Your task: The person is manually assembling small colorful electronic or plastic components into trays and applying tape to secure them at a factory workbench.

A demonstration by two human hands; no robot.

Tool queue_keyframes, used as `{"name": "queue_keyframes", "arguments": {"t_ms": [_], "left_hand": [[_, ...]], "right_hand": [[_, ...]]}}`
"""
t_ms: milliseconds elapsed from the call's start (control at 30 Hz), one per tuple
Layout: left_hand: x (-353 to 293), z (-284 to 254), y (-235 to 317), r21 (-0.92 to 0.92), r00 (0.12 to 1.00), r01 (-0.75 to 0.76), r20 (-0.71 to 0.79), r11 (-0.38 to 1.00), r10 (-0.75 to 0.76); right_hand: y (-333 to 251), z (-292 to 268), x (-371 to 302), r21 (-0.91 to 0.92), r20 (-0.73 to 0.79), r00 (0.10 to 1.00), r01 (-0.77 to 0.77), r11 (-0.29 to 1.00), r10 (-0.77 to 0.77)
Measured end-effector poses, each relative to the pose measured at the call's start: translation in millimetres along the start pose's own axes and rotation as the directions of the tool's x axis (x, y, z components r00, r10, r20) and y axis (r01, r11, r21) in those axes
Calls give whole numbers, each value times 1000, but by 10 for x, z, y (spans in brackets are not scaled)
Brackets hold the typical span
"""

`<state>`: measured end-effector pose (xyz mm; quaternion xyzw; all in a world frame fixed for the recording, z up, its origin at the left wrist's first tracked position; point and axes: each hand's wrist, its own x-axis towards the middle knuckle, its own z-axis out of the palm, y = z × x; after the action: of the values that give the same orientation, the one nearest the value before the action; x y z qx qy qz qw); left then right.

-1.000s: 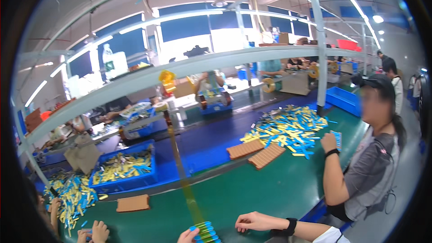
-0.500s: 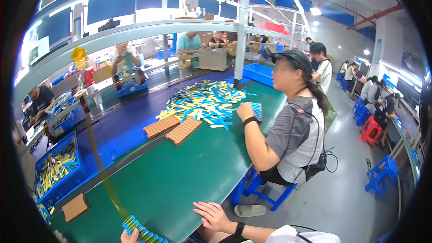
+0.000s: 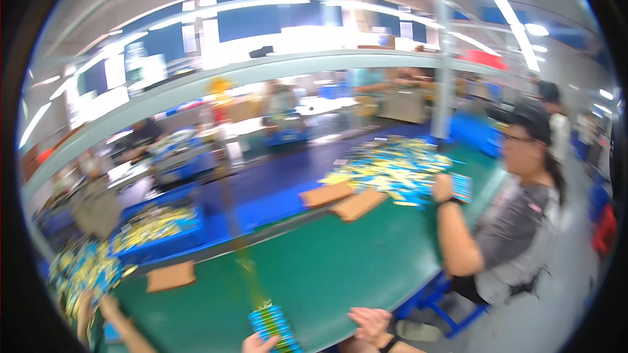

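My left hand [image 3: 260, 344] is closed, its thumb pressed along the edge of a row of blue pieces [image 3: 275, 327] set side by side in a ridged block. Down the middle of that row runs yellow translucent tape [image 3: 247, 268], which stretches up and away toward the rail. My right hand [image 3: 369, 324] is held near the front edge of the green table [image 3: 314, 261], fingers stretched out and holding nothing, apart from the block. The picture is smeared by motion, so fine detail is lost.
Brown ridged trays [image 3: 171, 277] lie on the table. Beyond are a heap of blue and yellow strips [image 3: 392, 163] and a blue bin [image 3: 196, 229]. At left, another person's hands [image 3: 98, 307] reach toward a second heap [image 3: 85, 268]. A co-worker [image 3: 517, 222] sits at right.
The view has swung to the left, so everything appears farther right. More of the blue row and another person's forearms at left now show. My left hand still holds the row.
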<state>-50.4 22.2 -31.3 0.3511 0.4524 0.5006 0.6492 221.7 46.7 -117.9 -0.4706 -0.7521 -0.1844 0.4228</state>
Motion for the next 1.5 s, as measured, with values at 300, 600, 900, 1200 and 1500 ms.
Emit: {"name": "queue_keyframes", "arguments": {"t_ms": [300, 600, 900, 1200, 1500], "left_hand": [[97, 67, -100, 80, 992, -106, 72, 991, 100], [-385, -432, 2389, 717, 822, -448, 95, 534, 562], [-474, 19, 2133, 622, 918, -150, -200, 768, 341], [-1234, 214, -800, 261, 875, 351, 251, 899, -414], [-353, -766, -2139, -738, 752, 582, 648, -340, -118]], "right_hand": [[16, -52, 55, 26, -149, 986, 75, 997, -70], [72, 19, -34, 43, -109, 994, -23, 999, 27], [-6, -1, 32, 103, -48, 997, -53, 993, 59], [51, -57, -85, 90, 2, 1000, 4, 996, -4], [43, -60, -18, 18, -57, 998, 18, 1000, -17]]}}
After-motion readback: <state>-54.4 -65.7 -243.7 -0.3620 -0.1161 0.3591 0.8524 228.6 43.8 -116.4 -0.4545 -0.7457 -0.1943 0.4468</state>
